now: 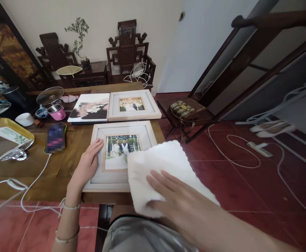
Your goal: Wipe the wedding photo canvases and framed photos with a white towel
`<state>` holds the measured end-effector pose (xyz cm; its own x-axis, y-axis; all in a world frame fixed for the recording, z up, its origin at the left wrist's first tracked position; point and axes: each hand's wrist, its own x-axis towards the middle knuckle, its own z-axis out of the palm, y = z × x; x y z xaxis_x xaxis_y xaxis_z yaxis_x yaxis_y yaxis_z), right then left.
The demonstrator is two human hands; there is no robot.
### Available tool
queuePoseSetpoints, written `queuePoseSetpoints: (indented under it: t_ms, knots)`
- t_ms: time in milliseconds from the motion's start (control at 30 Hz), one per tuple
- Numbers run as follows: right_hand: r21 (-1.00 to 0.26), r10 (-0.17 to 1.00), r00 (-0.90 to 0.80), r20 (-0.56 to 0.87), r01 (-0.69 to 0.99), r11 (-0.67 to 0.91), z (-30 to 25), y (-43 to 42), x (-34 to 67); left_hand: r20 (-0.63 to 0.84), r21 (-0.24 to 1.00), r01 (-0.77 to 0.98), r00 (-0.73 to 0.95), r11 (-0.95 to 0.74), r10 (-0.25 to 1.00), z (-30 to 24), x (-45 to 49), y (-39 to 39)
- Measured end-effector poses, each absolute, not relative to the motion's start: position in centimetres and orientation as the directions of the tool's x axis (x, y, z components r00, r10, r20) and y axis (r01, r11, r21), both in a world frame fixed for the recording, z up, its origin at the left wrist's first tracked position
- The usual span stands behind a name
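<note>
A framed wedding photo (121,129) lies flat near the wooden table's front edge. My left hand (87,163) rests on the frame's left side, fingers stretched flat. My right hand (168,196) lies palm down on a white cloth (158,161), fingers spread. The cloth covers the frame's lower right corner and hangs past the table edge.
Behind the near frame lie a second framed photo (134,104) and an unframed print (90,107). To the left are a phone (55,137) on a white cable, a pink cup (57,112) and a yellow tray (8,130). Red tiled floor with a power strip (259,148) lies right.
</note>
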<state>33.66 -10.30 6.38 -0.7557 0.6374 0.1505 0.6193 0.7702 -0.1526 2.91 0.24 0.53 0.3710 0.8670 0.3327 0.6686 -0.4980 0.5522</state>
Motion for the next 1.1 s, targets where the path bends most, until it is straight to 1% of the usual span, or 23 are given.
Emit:
queuePoseSetpoints:
  t_ms: [100, 200, 233, 333, 433, 500, 600, 700, 800, 867, 900, 1000, 1100]
  knots:
    - [-0.206, 0.638, -0.759, 0.131, 0.609, 0.766, 6.9, -10.7, 33.2, 0.318, 0.555, 0.667, 0.383, -0.498, 0.867, 0.7, 2.9, 0.2]
    - [-0.173, 0.688, -0.713, 0.134, 0.667, 0.725, 5.9, -7.9, 32.9, 0.297, 0.559, 0.664, 0.399, -0.497, 0.867, 0.9, 2.8, 0.2]
    - [-0.156, 0.710, -0.689, 0.141, 0.693, 0.704, 5.4, -6.5, 32.9, 0.292, 0.560, 0.660, 0.407, -0.500, 0.865, 0.9, 2.8, 0.2]
    - [-0.125, 0.788, -0.571, 0.231, 0.786, 0.606, 3.8, -1.4, 33.2, 0.291, 0.564, 0.645, 0.429, -0.515, 0.855, 0.8, 2.6, 0.3]
    - [-0.118, 0.842, -0.477, 0.251, 0.849, 0.516, 3.2, 3.3, 33.5, 0.297, 0.569, 0.633, 0.437, -0.525, 0.849, 0.7, 2.5, 0.4]
    - [-0.084, 0.841, -0.480, 0.249, 0.855, 0.512, 3.2, 5.5, 33.4, 0.302, 0.571, 0.628, 0.439, -0.529, 0.847, 0.6, 2.6, 0.4]
    - [0.010, 0.810, -0.540, 0.228, 0.833, 0.553, 3.6, 6.7, 32.8, 0.304, 0.572, 0.632, 0.428, -0.522, 0.851, 0.6, 2.6, 0.3]
    - [0.079, 0.771, -0.617, 0.158, 0.786, 0.612, 4.0, 5.2, 32.2, 0.311, 0.565, 0.645, 0.410, -0.514, 0.857, 0.6, 2.7, 0.3]
    - [0.078, 0.740, -0.669, 0.068, 0.743, 0.665, 4.6, 1.4, 31.8, 0.325, 0.556, 0.653, 0.399, -0.514, 0.858, 0.4, 2.7, 0.3]
    - [0.030, 0.713, -0.701, 0.020, 0.713, 0.700, 5.0, -1.8, 31.8, 0.329, 0.552, 0.659, 0.392, -0.511, 0.859, 0.3, 2.7, 0.4]
    - [-0.013, 0.690, -0.724, 0.006, 0.690, 0.724, 5.2, -3.5, 31.9, 0.329, 0.551, 0.661, 0.388, -0.509, 0.861, 0.2, 2.7, 0.4]
    - [-0.127, 0.641, -0.766, 0.043, 0.632, 0.764, 5.8, -8.2, 32.2, 0.330, 0.550, 0.664, 0.384, -0.506, 0.862, 0.2, 2.7, 0.3]
    - [-0.170, 0.587, -0.804, 0.097, 0.568, 0.805, 6.6, -11.2, 32.3, 0.333, 0.544, 0.666, 0.386, -0.510, 0.860, 0.2, 2.8, 0.3]
